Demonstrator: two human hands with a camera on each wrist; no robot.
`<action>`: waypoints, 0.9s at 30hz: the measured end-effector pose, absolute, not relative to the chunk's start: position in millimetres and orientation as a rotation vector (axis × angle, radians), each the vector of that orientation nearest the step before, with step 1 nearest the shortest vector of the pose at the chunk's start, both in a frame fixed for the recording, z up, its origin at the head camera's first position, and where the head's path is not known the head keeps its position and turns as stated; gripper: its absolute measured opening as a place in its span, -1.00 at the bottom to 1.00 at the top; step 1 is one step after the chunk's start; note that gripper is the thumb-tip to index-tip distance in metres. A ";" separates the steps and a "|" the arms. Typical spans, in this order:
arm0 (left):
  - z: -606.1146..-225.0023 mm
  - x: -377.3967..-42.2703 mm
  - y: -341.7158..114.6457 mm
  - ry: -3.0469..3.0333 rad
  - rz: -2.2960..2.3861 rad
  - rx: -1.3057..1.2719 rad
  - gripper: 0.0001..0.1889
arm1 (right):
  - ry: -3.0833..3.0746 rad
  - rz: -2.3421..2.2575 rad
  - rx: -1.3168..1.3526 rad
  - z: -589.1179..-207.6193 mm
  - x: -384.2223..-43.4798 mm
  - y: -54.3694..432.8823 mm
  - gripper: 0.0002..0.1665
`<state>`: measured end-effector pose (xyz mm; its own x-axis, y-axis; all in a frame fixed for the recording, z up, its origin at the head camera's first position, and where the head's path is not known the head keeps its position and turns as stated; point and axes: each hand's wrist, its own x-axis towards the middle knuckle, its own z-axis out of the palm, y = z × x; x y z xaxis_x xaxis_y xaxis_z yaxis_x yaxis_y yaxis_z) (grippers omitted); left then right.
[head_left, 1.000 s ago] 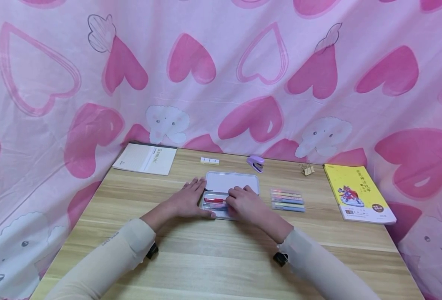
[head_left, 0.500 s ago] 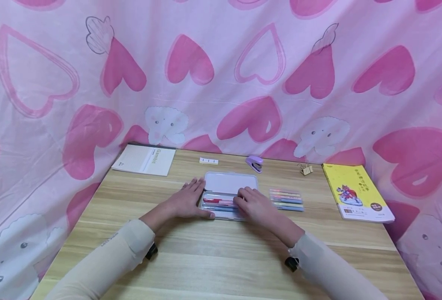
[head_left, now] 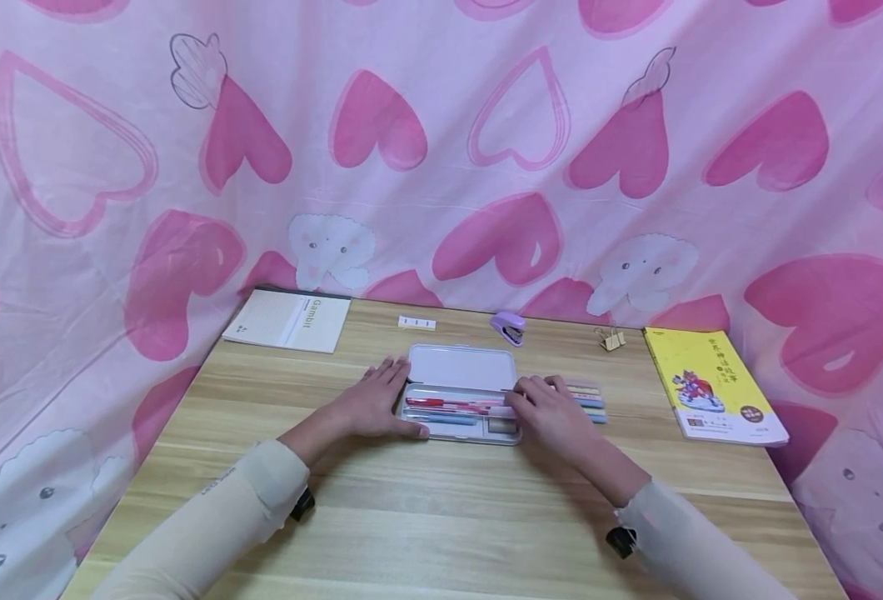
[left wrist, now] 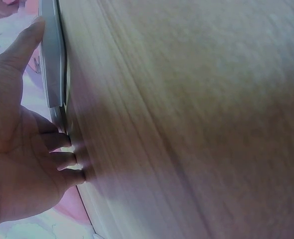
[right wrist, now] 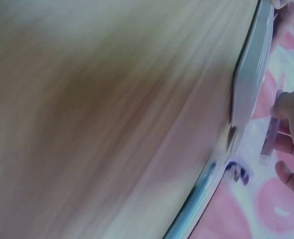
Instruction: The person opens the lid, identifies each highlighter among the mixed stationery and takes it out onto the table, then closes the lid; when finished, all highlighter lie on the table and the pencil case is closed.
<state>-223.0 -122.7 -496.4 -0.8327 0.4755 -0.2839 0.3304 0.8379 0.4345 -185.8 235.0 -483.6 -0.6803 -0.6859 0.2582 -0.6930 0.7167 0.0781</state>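
Observation:
An open pencil case point(head_left: 512, 437) lies at mid-table with its lid point(head_left: 462, 368) tipped back toward the wall. Inside lie a red-ended pen point(head_left: 425, 402), blue pens point(head_left: 441, 418) and a small brownish block point(head_left: 501, 426). At the case's right end, my right hand point(head_left: 554, 417) pinches a slim, pale mauve pen point(right wrist: 269, 137) between thumb and fingers. My left hand point(head_left: 374, 402) spreads around the left end, thumb on the front rim and fingertips down by the table behind it. Part of the pen row point(head_left: 591, 403) to the right is hidden behind my right hand.
Along the back are a notebook point(head_left: 289, 319), a small white card point(head_left: 416, 322), a purple stapler point(head_left: 509, 327) and a gold binder clip point(head_left: 611, 339). A yellow book point(head_left: 704, 383) lies at the right edge. Patterned pink cloth point(head_left: 381, 183) hangs behind the table.
My right hand has moved right, from over the middle of the pencil case to its right end, uncovering the brownish block and more pens. My left hand has stayed in place.

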 end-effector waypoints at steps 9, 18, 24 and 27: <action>-497.5 -222.2 -123.1 2.638 0.539 0.598 0.47 | -2.637 -0.008 1.010 -489.2 -176.6 275.9 -0.72; -497.5 -222.6 -124.2 2.639 0.537 0.592 0.46 | -2.745 -0.105 0.916 -494.5 -164.3 306.7 -0.61; -496.5 -222.5 -123.9 2.639 0.541 0.591 0.46 | -2.769 -0.149 0.892 -500.8 -160.4 316.7 -0.55; -496.3 -222.4 -123.3 2.638 0.543 0.592 0.46 | -2.775 -0.166 0.881 -504.2 -159.8 320.6 -0.55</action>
<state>-222.4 -123.3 -496.3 -0.8382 0.4696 -0.2773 0.3219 0.8365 0.4435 -159.8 320.6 -504.2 -0.7945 -0.5803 0.1787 -0.5548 0.8134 0.1746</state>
